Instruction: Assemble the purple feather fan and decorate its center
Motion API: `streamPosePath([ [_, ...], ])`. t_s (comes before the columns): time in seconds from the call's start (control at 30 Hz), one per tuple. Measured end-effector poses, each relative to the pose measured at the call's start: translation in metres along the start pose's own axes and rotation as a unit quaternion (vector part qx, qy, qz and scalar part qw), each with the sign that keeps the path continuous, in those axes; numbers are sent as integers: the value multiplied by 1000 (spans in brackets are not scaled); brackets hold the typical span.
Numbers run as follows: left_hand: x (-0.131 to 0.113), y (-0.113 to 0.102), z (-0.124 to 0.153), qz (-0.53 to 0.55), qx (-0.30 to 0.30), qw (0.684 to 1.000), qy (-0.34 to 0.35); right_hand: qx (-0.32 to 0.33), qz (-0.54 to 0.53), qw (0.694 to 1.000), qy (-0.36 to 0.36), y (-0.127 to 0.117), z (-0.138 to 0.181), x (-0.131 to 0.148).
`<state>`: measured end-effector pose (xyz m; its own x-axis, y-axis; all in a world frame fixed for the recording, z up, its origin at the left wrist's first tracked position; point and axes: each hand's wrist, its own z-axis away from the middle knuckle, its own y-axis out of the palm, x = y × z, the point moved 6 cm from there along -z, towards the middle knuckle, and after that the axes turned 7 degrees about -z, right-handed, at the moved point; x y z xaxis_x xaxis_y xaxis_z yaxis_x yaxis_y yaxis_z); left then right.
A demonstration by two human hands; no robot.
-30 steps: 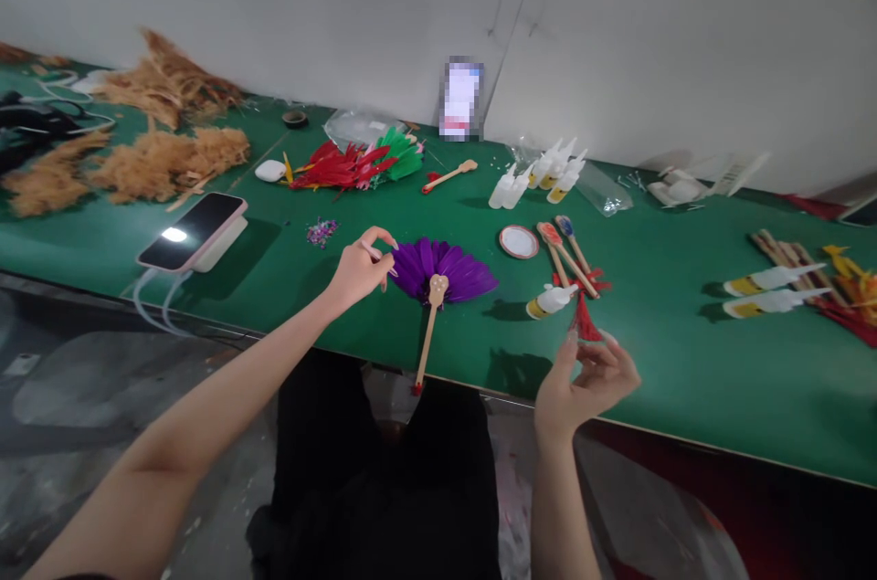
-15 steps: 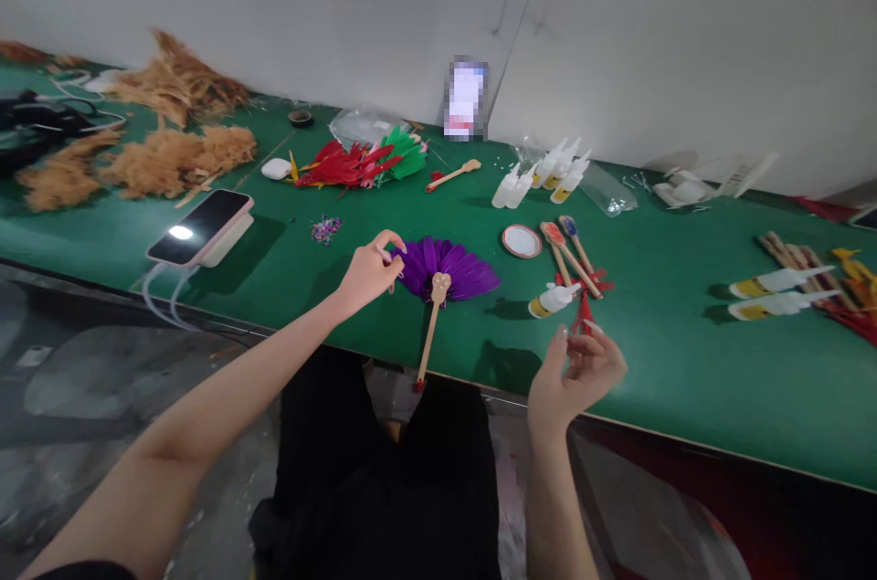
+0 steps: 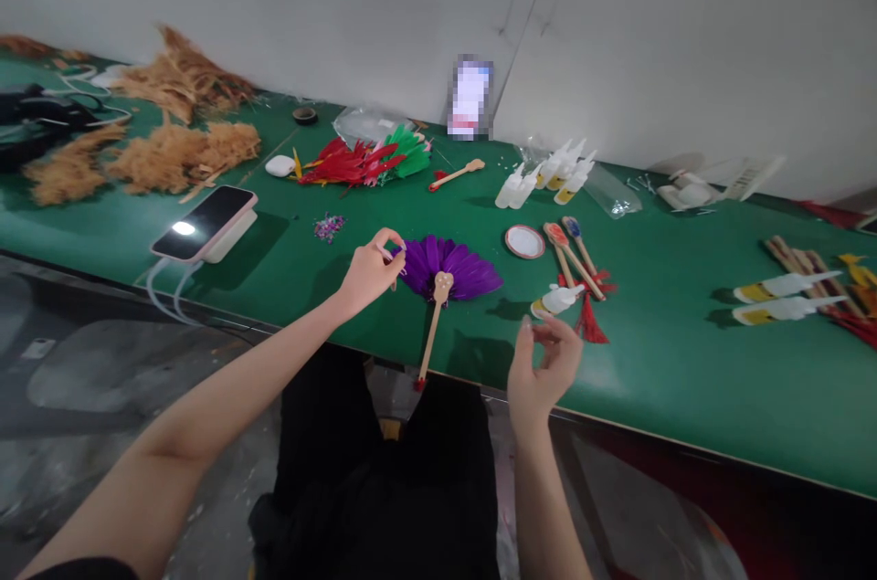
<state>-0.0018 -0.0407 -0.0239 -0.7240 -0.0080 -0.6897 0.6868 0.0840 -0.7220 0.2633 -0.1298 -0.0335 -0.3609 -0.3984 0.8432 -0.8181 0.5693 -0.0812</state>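
A purple feather fan (image 3: 458, 267) with a wooden handle (image 3: 431, 335) lies on the green table (image 3: 685, 361); the handle sticks out over the front edge. My left hand (image 3: 370, 271) is pinched closed at the fan's left edge, and what its fingertips hold is too small to name. My right hand (image 3: 544, 363) hovers over the table's front edge, fingers loosely apart and holding nothing. Just to its right a red tassel (image 3: 589, 326) lies on the table beside a small white glue bottle (image 3: 556, 299).
A lit phone (image 3: 204, 219) rests on a white block at the left. Tan feather heaps (image 3: 171, 151), red and green feathers (image 3: 363, 162), sequins (image 3: 329, 226), a white lid (image 3: 524, 241), wooden sticks (image 3: 572, 249) and more glue bottles (image 3: 548, 171) (image 3: 781, 288) are spread about.
My right hand has let go of the red tassel, which now lies on the table, and has moved left and slightly up. My left hand stays pinched at the fan's edge.
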Motion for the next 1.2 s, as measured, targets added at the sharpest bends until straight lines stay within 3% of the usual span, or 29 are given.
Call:
streamPosePath([
  [0.1,0,-2,0,5,-2,1000,-5,117,37,991,-57,23,0,11],
  [0.2,0,-4,0,11,-3,1000,-11,240,70,961,-114,50,4,21],
  [0.37,4,-4,0,31,1,999,-27,347,85,913,-198,90,10,34],
  [0.63,10,1,-2,30,-6,999,-31,382,135,884,-231,121,17,31],
  [1.2,10,4,-3,38,-12,999,-28,394,181,870,-235,129,26,20],
])
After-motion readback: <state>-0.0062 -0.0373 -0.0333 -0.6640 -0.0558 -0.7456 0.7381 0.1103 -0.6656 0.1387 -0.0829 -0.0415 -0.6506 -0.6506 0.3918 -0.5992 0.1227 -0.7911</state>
